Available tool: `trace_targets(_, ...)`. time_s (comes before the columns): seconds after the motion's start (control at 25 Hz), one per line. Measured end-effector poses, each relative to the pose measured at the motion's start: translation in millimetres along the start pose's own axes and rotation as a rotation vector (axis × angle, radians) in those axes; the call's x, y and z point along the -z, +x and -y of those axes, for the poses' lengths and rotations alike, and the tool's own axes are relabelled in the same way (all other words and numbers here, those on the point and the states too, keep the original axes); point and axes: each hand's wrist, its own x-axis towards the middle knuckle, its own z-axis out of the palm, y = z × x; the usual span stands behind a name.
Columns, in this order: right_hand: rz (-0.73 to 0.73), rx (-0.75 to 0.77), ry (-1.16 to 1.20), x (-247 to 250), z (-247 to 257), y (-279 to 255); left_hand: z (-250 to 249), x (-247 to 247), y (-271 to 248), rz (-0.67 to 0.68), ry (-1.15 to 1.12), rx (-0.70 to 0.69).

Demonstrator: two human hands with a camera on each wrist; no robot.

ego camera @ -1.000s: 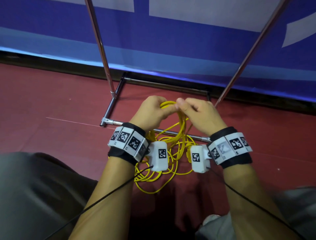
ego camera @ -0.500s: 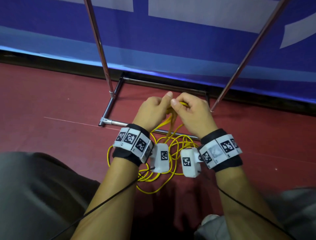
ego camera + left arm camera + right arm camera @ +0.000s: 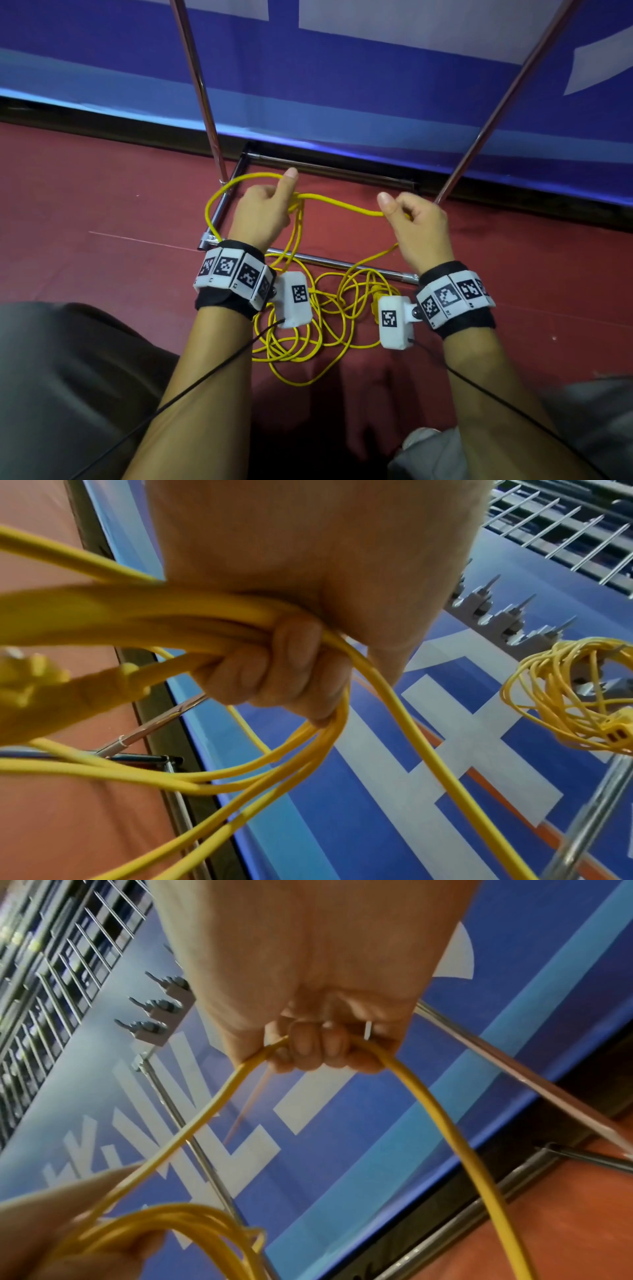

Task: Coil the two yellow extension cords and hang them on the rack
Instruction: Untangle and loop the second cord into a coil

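While left hand (image 3: pixel 263 216) grips cord (image 3: pixel 339 205) loops | right hand (image 3: pixel 419 226) pinches one strand (fingers curled)

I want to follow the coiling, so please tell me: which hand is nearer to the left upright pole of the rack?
Left. The left hand grips cord loops just right of the left pole; the right hand pinches one strand beside the other pole.

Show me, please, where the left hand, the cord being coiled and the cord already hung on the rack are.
left hand (image 3: pixel 262 214), head view, back of the hand.
cord being coiled (image 3: pixel 337 205), head view, span between the hands.
hung cord (image 3: pixel 561 696), left wrist view, middle of the coil.
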Motion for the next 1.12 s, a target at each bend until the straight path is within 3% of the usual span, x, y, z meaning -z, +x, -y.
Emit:
trace_targets(0.12,-0.012,0.066,-0.046,-3,17,1,-7,-15,-8,0.135,-0.041,0.051)
trace_targets(0.32,0.004,0.117,0.003,5,21,6,-7,-25,-13,0.384,-0.059,0.005)
trace_targets(0.64,0.194,0.18,0.058,1,25,4,-16,-33,-22,0.497,0.021,-0.096)
trace_targets(0.8,0.177,0.142,0.045,-6,28,0,-24,-38,-25,0.335,0.001,-0.148)
trace_targets(0.96,0.209,0.008,-0.208,2,3,2,-20,-24,-16,0.099,-0.057,-0.171)
trace_targets(1.12,0.082,-0.022,0.009,6,-14,3,-13,-12,-9,0.077,-0.106,-0.136)
